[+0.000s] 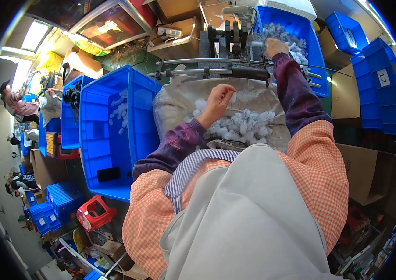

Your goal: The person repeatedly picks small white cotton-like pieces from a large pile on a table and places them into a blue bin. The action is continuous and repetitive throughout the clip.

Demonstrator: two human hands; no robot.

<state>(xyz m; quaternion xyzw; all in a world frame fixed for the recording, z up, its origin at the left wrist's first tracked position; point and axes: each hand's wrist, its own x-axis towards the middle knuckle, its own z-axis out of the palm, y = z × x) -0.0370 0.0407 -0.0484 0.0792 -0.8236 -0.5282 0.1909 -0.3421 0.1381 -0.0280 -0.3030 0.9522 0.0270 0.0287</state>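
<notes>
My left hand is above the pale plastic sheet in front of me, its thumb and fingers pinched together. What they hold, if anything, is too small to make out. Below and right of it lies a heap of small translucent white plastic pieces. Farther off, my right hand is closed beside the dark metal machine. A pale translucent plastic piece sticks out from its fingers toward the machine. Just right of that hand, a blue bin holds many similar pieces.
Metal rods and a black roller cross in front of the machine. On the left, a large blue bin contains some white pieces and a black phone-like slab. Stacked blue crates stand right. A red stool stands lower left.
</notes>
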